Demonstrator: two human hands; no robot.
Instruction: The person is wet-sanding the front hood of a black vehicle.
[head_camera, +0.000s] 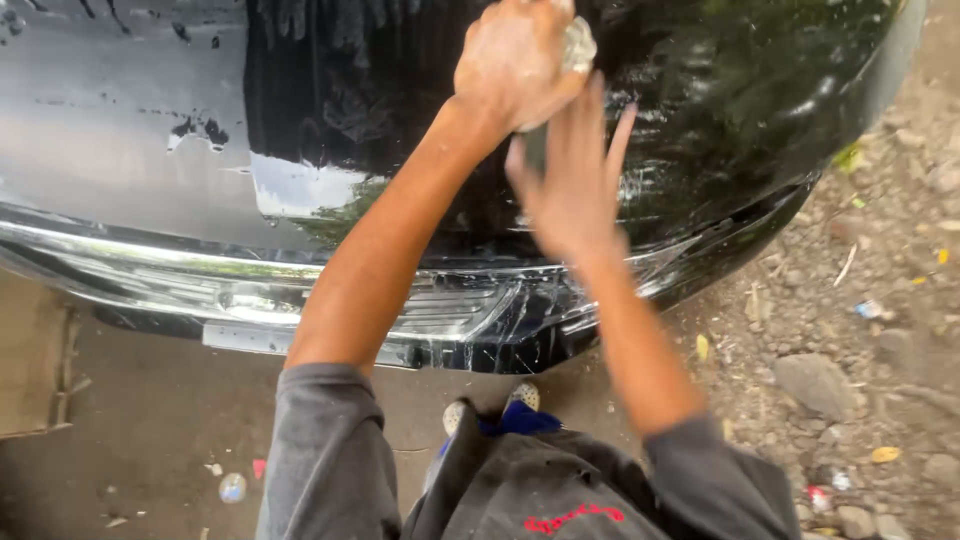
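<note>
My left hand (512, 62) is clenched around a pale, soapy sponge (579, 44) and presses it against the wet black car hood (720, 110) near the top of the view. Just below it, my right hand (575, 190) is blurred, with its fingers spread and nothing in it, over the same glossy panel. Soap streaks run down the hood by both hands. Grey sleeves cover both upper arms.
A chrome grille (300, 290) and a front light (500, 320) run along the car's front edge, just ahead of my foot (522, 398). Stony dirt with a large rock (815, 385) and scattered litter lies to the right. The bare ground at lower left holds small scraps (232, 487).
</note>
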